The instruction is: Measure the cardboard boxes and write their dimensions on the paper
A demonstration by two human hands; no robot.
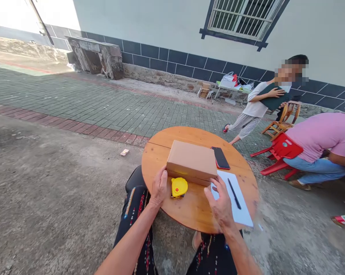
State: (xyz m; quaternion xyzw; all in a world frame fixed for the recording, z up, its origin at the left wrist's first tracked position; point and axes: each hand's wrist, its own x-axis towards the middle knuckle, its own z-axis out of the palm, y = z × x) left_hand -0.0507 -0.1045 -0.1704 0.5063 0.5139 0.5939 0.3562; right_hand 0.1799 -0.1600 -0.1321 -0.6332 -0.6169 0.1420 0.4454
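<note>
A closed brown cardboard box rests on the round wooden table. At its front left corner, my left hand grips the side, with the fingers partly hidden behind the edge. My right hand holds the front right corner with curved fingertips, thumb apart. Between my hands, just in front of the box, lies a yellow tape measure with a red button. Partly under my right hand is a white sheet of paper, and a black pen lies on it.
A dark phone lies behind the box's right side. A person holding a dark folder stands beyond the table. Another person sits on a red plastic chair at right. A wooden chair and a cluttered small table stand farther back.
</note>
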